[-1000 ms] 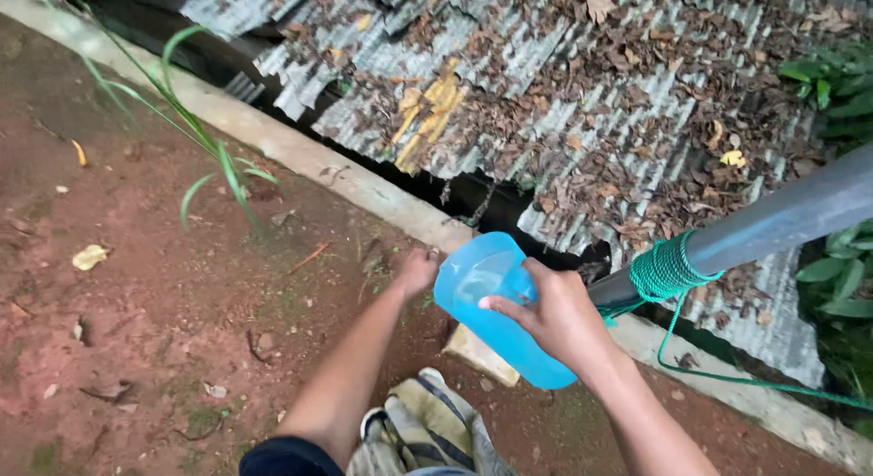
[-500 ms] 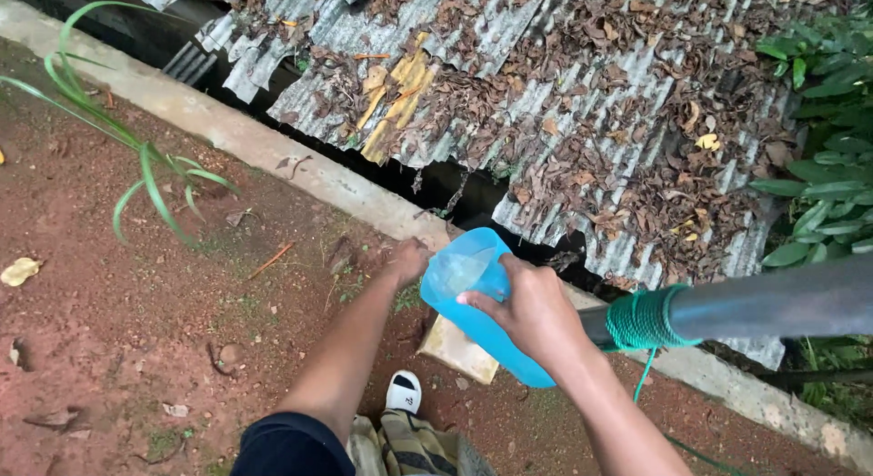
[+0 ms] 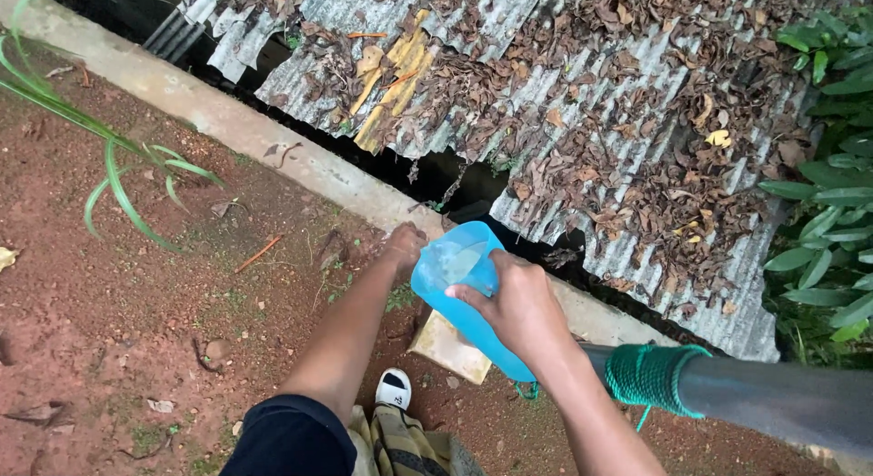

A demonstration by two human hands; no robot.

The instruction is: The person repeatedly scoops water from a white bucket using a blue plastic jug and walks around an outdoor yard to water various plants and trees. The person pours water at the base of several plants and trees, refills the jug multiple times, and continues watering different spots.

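My right hand grips a light blue plastic container by its side, tilted forward over the red soil near a concrete curb. My left hand reaches past the container's far end, fingers curled low by the curb; what it touches is hidden behind the container. A grey pole wrapped with green cord runs under my right forearm. A pale flat block lies on the ground below the container.
Corrugated metal sheets covered in dry leaves span a dark ditch beyond the curb. Green leafy plants stand at right, long grass blades at left. My shoe shows near the bottom.
The view has shifted so the scene sits lower and farther right. Both hands and the blue container keep the same hold; the container stays tilted by the curb.
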